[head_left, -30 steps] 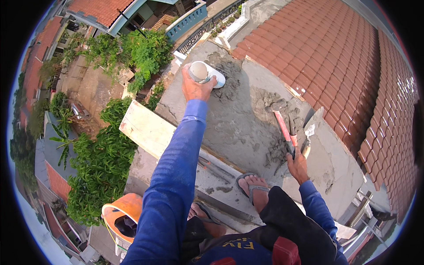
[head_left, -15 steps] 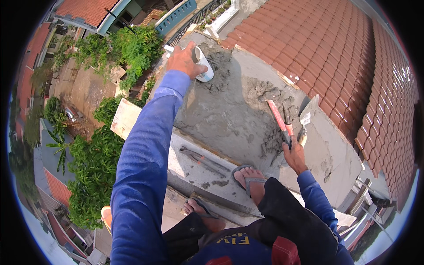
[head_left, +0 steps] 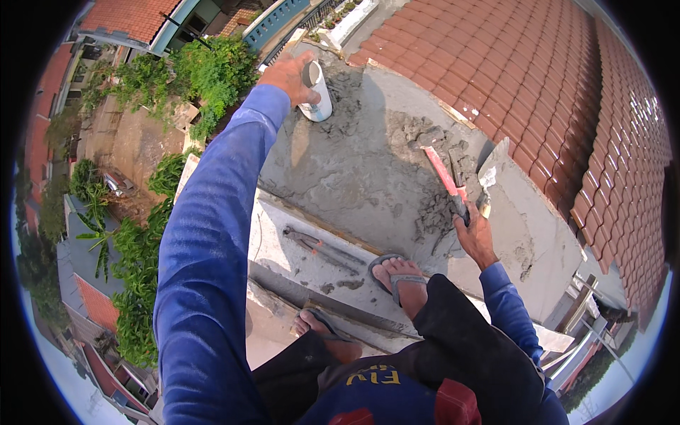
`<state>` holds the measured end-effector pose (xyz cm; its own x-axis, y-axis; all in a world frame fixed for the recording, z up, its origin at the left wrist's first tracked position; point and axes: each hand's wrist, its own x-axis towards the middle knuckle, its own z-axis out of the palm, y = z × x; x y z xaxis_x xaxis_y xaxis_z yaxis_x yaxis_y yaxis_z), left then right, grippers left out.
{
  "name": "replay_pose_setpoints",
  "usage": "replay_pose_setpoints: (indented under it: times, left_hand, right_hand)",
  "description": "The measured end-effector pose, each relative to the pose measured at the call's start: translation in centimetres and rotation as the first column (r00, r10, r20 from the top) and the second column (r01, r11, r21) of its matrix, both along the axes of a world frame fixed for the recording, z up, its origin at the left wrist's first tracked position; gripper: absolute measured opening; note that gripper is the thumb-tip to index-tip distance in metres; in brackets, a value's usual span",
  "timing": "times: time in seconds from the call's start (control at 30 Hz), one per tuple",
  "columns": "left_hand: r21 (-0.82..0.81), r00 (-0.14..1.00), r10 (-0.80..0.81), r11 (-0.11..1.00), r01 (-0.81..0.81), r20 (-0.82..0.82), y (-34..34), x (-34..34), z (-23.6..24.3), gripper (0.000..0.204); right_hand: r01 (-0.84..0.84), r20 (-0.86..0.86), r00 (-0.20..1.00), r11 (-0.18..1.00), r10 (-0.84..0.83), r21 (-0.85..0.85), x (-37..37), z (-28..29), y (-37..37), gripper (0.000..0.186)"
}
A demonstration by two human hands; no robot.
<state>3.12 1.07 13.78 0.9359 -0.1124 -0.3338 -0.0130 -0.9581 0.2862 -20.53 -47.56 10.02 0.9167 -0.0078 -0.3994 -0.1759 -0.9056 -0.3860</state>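
My left hand, arm stretched far forward, is closed round the rim of a white pipe. The pipe stands nearly upright on the wet mortar, its hollow top showing. My right hand is closed on the dark end of a red-handled tool; its exact kind is partly hidden by my fingers. That tool lies over the rough mortar, its red part pointing away from me. Just beside it is a trowel with a pointed, mortar-smeared blade. Pincers lie on the pale ledge, held by neither hand.
My sandalled feet stand at the stepped ledge. Brown roof tiles rise along the right of the slab. Past its left edge is a drop to trees and bare ground. Wooden pieces jut out at the lower right.
The view has shifted slightly, moving the scene left and up. My left hand stays on the pipe, and my right hand keeps hold of the red-handled tool with little movement.
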Motion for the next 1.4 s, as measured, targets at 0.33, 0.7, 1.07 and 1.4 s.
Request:
replay_pose_setpoints:
  times: [0.33,0.7,1.07,1.4]
  left_hand:
    - [-0.157,0.989,-0.135,0.977,0.143,0.060,0.1,-1.3,-2.4,0.097]
    - [-0.149,0.957,0.230,0.967,-0.206,0.175,2.6,-3.6,-3.7,0.097]
    - [-0.159,0.953,0.264,0.958,-0.240,0.149,5.2,-3.7,-4.0,0.092]
    - [-0.058,0.885,0.453,0.892,-0.449,0.105,1.6,-4.5,-2.4,0.089]
  right_hand:
    - [-0.013,0.054,0.998,0.998,0.016,-0.059,-0.5,-1.2,-0.7,0.049]
    - [-0.001,-0.047,0.999,1.000,0.001,-0.007,0.2,-0.4,0.3,0.051]
    - [0.003,-0.095,0.995,1.000,0.000,0.026,1.5,3.0,2.2,0.052]
    - [0.386,-0.466,0.864,0.848,-0.193,0.364,2.7,8.9,7.2,0.042]
